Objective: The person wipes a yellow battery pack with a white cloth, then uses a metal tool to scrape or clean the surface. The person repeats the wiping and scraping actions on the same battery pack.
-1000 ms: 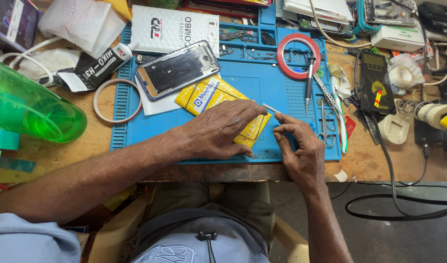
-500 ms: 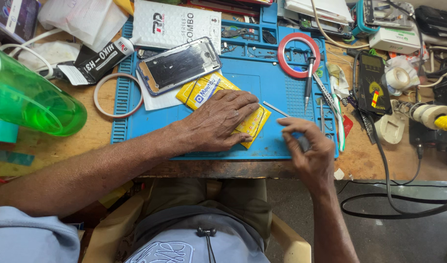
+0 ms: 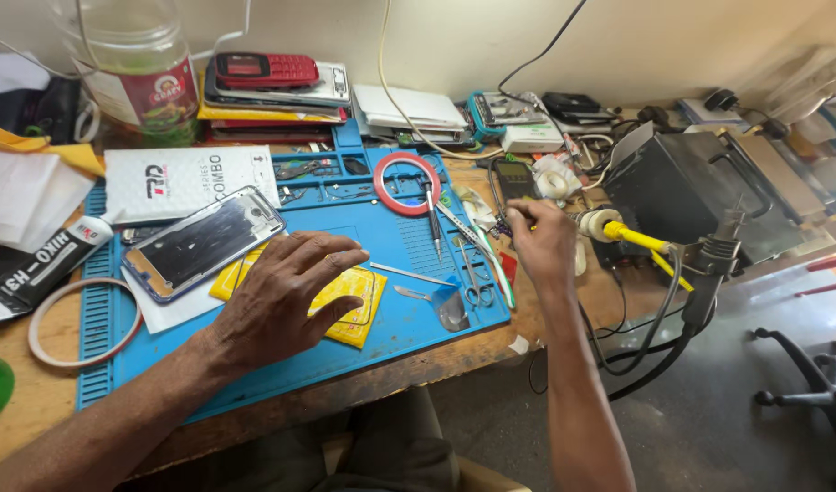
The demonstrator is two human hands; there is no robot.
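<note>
My left hand (image 3: 286, 296) lies flat with spread fingers on a yellow packet (image 3: 356, 305) on the blue work mat (image 3: 409, 337). Just behind it a phone (image 3: 199, 241) lies glass up on the mat. My right hand (image 3: 536, 241) is off the mat's right edge, fingers curled, beside a black meter (image 3: 513, 180) and touching the front end of a yellow-handled soldering iron (image 3: 623, 233). I cannot see whether it grips anything. A thin metal pry tool (image 3: 409, 273) lies loose on the mat between my hands.
A red tape ring (image 3: 407, 182), a screwdriver (image 3: 433, 219) and small scissors (image 3: 472, 287) lie on the mat's right part. A white box (image 3: 185, 182), black tube (image 3: 44, 269) and white ring (image 3: 44, 319) sit left. A black box (image 3: 682, 191) and cables crowd the right.
My right hand has left the mat's front edge and the thin metal tool and moved right and back to the soldering iron. My left hand stays on the yellow packet. The view turned right.
</note>
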